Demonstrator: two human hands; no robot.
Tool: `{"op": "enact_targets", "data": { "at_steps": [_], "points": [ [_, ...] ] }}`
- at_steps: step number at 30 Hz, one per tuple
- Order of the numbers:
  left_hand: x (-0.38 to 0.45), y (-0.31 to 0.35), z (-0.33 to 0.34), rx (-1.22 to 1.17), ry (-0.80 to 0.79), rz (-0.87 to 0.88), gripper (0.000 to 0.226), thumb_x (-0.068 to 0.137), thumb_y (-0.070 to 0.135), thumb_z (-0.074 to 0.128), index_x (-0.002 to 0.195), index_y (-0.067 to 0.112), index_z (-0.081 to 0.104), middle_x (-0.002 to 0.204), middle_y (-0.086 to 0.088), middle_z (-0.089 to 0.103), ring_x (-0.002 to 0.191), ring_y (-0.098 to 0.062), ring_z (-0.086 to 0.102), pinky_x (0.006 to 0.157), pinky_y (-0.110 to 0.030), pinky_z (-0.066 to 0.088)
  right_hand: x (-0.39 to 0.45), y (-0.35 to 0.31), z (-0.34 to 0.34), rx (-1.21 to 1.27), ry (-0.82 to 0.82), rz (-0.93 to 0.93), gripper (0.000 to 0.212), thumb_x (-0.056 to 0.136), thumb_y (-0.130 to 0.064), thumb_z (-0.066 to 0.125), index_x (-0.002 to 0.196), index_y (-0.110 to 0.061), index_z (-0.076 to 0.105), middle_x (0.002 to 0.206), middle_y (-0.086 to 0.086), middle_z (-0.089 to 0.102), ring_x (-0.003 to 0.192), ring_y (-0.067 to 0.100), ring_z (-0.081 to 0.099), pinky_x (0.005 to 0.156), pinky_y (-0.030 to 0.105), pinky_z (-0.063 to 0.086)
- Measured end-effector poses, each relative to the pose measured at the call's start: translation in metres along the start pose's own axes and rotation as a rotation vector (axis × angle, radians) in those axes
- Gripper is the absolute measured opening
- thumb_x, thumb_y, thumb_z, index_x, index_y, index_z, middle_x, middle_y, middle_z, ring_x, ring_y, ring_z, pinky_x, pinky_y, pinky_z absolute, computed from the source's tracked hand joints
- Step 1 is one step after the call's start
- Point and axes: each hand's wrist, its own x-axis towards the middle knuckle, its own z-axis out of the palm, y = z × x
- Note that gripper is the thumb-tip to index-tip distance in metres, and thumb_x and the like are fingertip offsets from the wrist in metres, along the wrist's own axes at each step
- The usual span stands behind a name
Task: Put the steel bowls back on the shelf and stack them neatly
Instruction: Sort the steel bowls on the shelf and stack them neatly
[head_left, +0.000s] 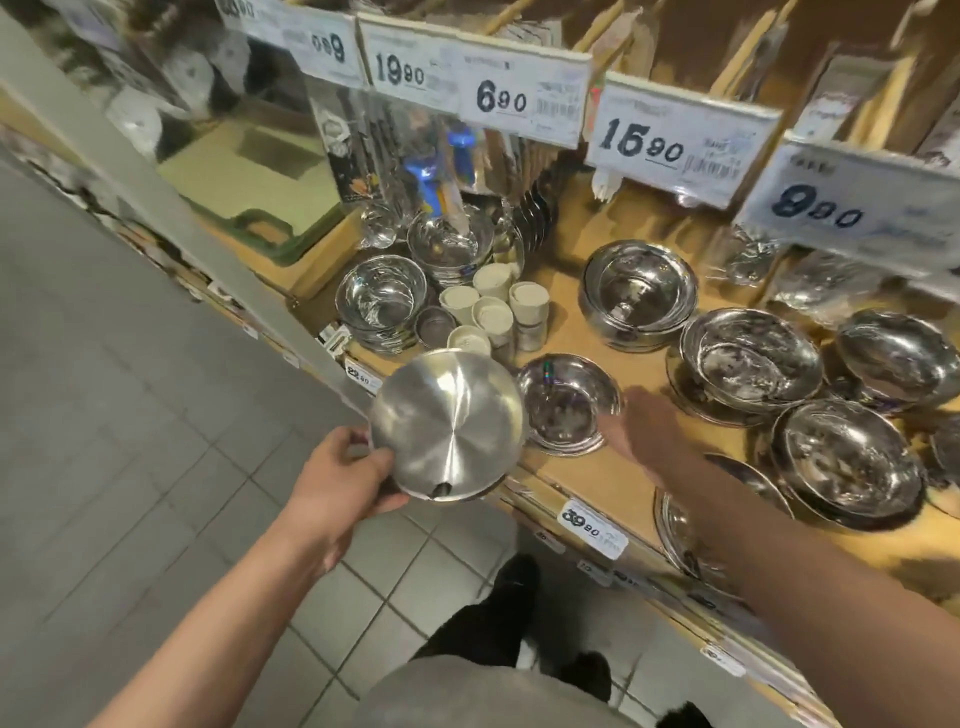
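While several stacks of steel bowls (750, 358) are already set along the shelf (597, 467), the task is judged only partly done. One steel bowl (449, 434), turned bottom up, is held off the shelf's front edge, its rim pinched by the left hand (340, 475). A single shallow bowl (569, 402) is left unstacked near that front edge, and the right hand (641, 434), fingers spread and holding nothing, is stretched just beside it. Placing and nesting both bowls is what seems left.

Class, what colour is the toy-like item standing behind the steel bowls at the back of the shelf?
Bright blue, seen in the head view.
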Motion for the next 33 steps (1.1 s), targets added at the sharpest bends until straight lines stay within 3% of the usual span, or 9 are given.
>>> {"op": "enact_targets", "data": {
  "at_steps": [2, 4, 8, 12, 16, 21, 25, 29, 33],
  "points": [
    [0.0, -0.005, -0.006, -0.004, 0.021, -0.012, 0.022, 0.092, 0.002, 0.061, 0.112, 0.009, 0.055, 0.094, -0.018, 0.071, 0.064, -0.018, 0.075, 0.057, -0.024, 0.059, 0.001, -0.001, 0.0, -0.019, -0.05, 0.037, 0.024, 0.104, -0.014, 0.053, 0.114, 0.006, 0.063, 0.105, 0.015, 0.066, 0.094, 0.027, 0.064, 0.077, 0.027, 0.051],
    [0.001, -0.008, -0.007, 0.0, 0.031, -0.019, 0.022, 0.092, 0.001, 0.061, 0.112, 0.009, 0.055, 0.093, -0.018, 0.072, 0.063, -0.018, 0.075, 0.057, -0.024, 0.059, 0.0, -0.006, -0.003, -0.062, -0.053, 0.004, 0.009, 0.099, -0.004, 0.055, 0.092, -0.002, 0.061, 0.089, 0.012, 0.059, 0.072, 0.022, 0.058, 0.057, 0.018, 0.053],
    [0.002, -0.007, 0.002, 0.009, 0.014, -0.02, 0.024, 0.092, 0.001, 0.06, 0.114, 0.008, 0.055, 0.099, -0.025, 0.072, 0.068, -0.023, 0.076, 0.059, -0.026, 0.06, -0.01, -0.005, -0.017, 0.043, 0.004, 0.072, 0.017, 0.098, -0.004, 0.052, 0.082, -0.005, 0.058, 0.086, 0.01, 0.061, 0.077, 0.023, 0.058, 0.065, 0.03, 0.052],
    [0.003, -0.003, 0.029, 0.025, -0.045, -0.015, 0.029, 0.092, 0.001, 0.061, 0.12, 0.005, 0.054, 0.106, -0.027, 0.07, 0.076, -0.026, 0.075, 0.061, -0.027, 0.062, -0.034, 0.015, -0.055, 0.162, 0.066, 0.089, 0.014, 0.092, 0.003, 0.054, 0.082, -0.004, 0.061, 0.075, 0.011, 0.07, 0.048, 0.014, 0.069, 0.041, 0.025, 0.049],
    [0.009, -0.004, 0.061, 0.007, -0.105, -0.027, 0.029, 0.092, 0.001, 0.061, 0.12, 0.006, 0.054, 0.106, -0.023, 0.07, 0.077, -0.027, 0.076, 0.059, -0.025, 0.062, -0.062, 0.049, -0.092, 0.181, 0.185, 0.11, 0.009, 0.096, -0.005, 0.053, 0.092, -0.003, 0.061, 0.078, 0.011, 0.074, 0.049, 0.008, 0.07, 0.043, 0.024, 0.051],
    [0.023, -0.009, 0.104, 0.028, -0.115, -0.019, 0.036, 0.091, -0.002, 0.059, 0.125, 0.005, 0.051, 0.098, -0.021, 0.07, 0.061, -0.026, 0.075, 0.05, -0.024, 0.059, -0.1, 0.101, -0.114, 0.366, 0.285, 0.165, 0.013, 0.095, -0.005, 0.058, 0.101, -0.006, 0.069, 0.077, 0.01, 0.077, 0.066, 0.021, 0.077, 0.076, 0.052, 0.063],
    [0.037, -0.012, 0.133, 0.08, -0.139, -0.002, 0.036, 0.092, -0.003, 0.058, 0.127, 0.0, 0.051, 0.09, -0.022, 0.07, 0.06, -0.028, 0.071, 0.045, -0.024, 0.057, -0.127, 0.141, -0.114, 0.417, 0.312, 0.222, 0.008, 0.098, -0.016, 0.064, 0.1, -0.014, 0.071, 0.08, 0.003, 0.079, 0.076, 0.023, 0.077, 0.085, 0.051, 0.061],
    [0.045, -0.011, 0.148, 0.149, -0.148, 0.0, 0.035, 0.094, -0.005, 0.057, 0.128, -0.002, 0.051, 0.093, -0.02, 0.067, 0.063, -0.025, 0.068, 0.043, -0.021, 0.056, -0.146, 0.165, -0.105, 0.421, 0.325, 0.262, 0.02, 0.099, -0.026, 0.062, 0.099, -0.008, 0.071, 0.087, 0.01, 0.078, 0.079, 0.028, 0.072, 0.075, 0.045, 0.059],
    [0.049, -0.009, 0.156, 0.21, -0.144, 0.007, 0.026, 0.092, -0.003, 0.06, 0.118, 0.0, 0.056, 0.083, -0.017, 0.068, 0.053, -0.021, 0.066, 0.039, -0.02, 0.053, -0.16, 0.167, -0.093, 0.673, 0.282, 0.291, 0.009, 0.099, -0.014, 0.065, 0.101, -0.007, 0.069, 0.088, 0.006, 0.079, 0.073, 0.022, 0.078, 0.063, 0.03, 0.063]
  ]
}}
